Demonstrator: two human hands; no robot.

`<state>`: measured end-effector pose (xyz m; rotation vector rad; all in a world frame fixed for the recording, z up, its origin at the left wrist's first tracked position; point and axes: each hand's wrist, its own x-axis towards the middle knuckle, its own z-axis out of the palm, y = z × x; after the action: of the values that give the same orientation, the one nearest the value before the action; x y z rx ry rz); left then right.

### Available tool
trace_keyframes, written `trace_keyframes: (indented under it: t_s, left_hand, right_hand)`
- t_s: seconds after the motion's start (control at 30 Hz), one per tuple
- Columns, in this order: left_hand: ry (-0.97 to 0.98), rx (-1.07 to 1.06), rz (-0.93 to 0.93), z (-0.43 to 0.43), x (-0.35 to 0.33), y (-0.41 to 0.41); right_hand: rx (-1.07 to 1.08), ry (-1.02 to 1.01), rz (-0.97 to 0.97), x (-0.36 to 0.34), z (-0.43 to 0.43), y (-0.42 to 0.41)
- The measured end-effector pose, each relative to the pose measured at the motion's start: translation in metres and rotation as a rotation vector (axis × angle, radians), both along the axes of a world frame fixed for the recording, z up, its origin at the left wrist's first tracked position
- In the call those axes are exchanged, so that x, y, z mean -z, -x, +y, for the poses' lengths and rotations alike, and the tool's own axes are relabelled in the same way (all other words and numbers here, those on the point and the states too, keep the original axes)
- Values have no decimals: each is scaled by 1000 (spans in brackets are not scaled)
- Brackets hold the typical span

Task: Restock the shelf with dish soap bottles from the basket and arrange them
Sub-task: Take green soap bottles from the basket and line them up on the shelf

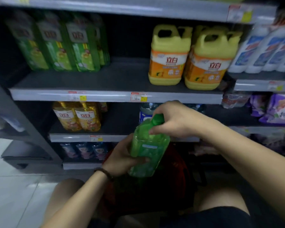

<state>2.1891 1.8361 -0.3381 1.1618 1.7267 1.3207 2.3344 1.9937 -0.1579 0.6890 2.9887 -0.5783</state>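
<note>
I hold a green dish soap bottle (148, 145) in front of me, above a dark red basket (176, 175) between my knees. My left hand (122, 155) grips the bottle's body from the left and below. My right hand (173, 119) holds its neck, just under the green cap. On the shelf (105, 94) above, several green dish soap bottles (59, 45) stand in a row at the left. A bare gap lies between them and two yellow jugs (187, 58) on the right.
White bottles (268, 50) stand at the far right. On the lower shelf there are amber bottles (77, 117) and purple bags (276, 109). Small bottles (84, 150) fill the bottom shelf. A light tiled floor (15, 191) lies to the left.
</note>
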Motion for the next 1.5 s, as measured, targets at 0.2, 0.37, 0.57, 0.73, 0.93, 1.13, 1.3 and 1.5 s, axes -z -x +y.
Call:
trace_keyframes:
  t_s: [0.2,0.37,0.57,0.73,0.93,1.13,1.3,1.5]
  left_hand:
    - [-69,-163,-75,-21,-43,18]
    - [-134,-217,-180,-35,-78,45]
    - [-144,-267,-146,-50,-107,89]
    - [-188,-368,-215,-59,-118,124]
    - [-220,-317,-158,-75,-128,182]
    - [-271,-436,-86,-80,-136,256]
    - [-329,-435,-91,-75,-152,311]
    - [-355,-463,74,-77,-159,374]
  right_hand:
    - [161,452,309,-17,2,32]
    - [156,718,493,16,0,52]
    - [20,826,370,47,-33,86]
    - [27,841,397,40,-43,140]
    - [90,885,464,20,-50,215]
    - [87,942,528,3,-60,295]
    - [29,820,472,-25,-59,355]
    - [26,806,504,-25,-58,424]
